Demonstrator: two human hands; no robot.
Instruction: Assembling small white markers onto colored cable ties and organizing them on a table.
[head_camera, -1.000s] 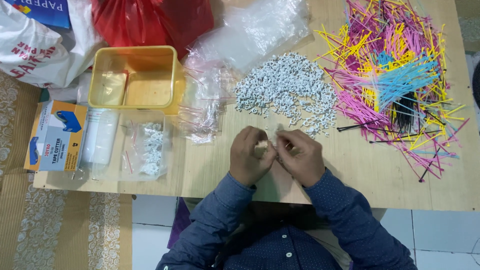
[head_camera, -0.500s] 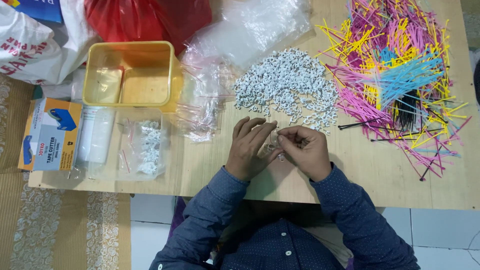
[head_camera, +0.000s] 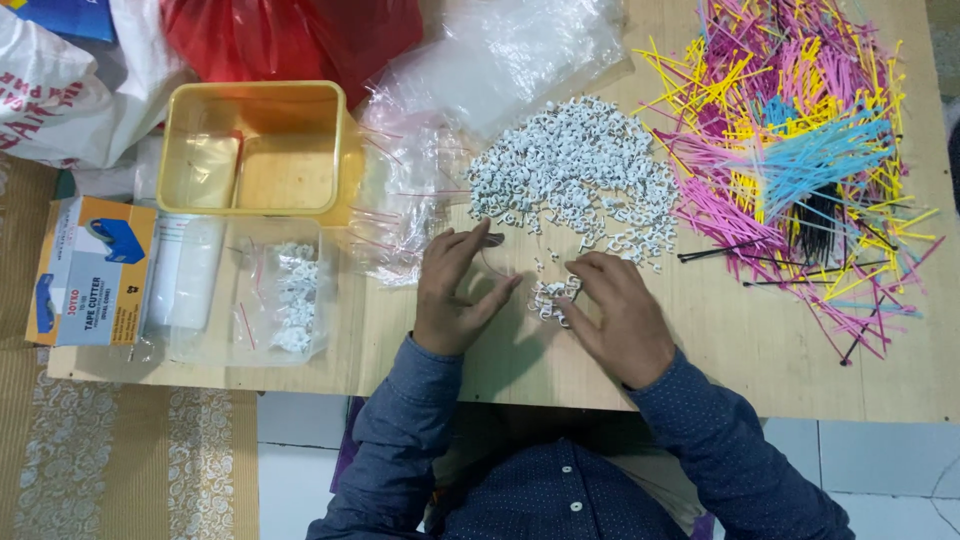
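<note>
My left hand (head_camera: 455, 290) lies palm down on the wooden table (head_camera: 740, 350), fingers spread, index tip near the edge of a big heap of small white plastic clips (head_camera: 575, 175). A faint clear film seems to lie between its index and thumb; I cannot tell if it is held. My right hand (head_camera: 618, 322) rests flat beside it, fingertips touching a small cluster of white clips (head_camera: 550, 298) pulled apart from the heap. Neither hand lifts anything.
A pile of coloured cable ties (head_camera: 800, 150) covers the right side. An empty yellow tub (head_camera: 255, 150), clear bags (head_camera: 500, 60), a bag with white clips (head_camera: 290, 300), a tape cutter box (head_camera: 95, 270) and a red bag (head_camera: 300, 35) sit at left and back.
The hands, which were pressed together over something small near the table's front, have come apart and moved forward; they now lie flat, the right on a small cluster of clips.
</note>
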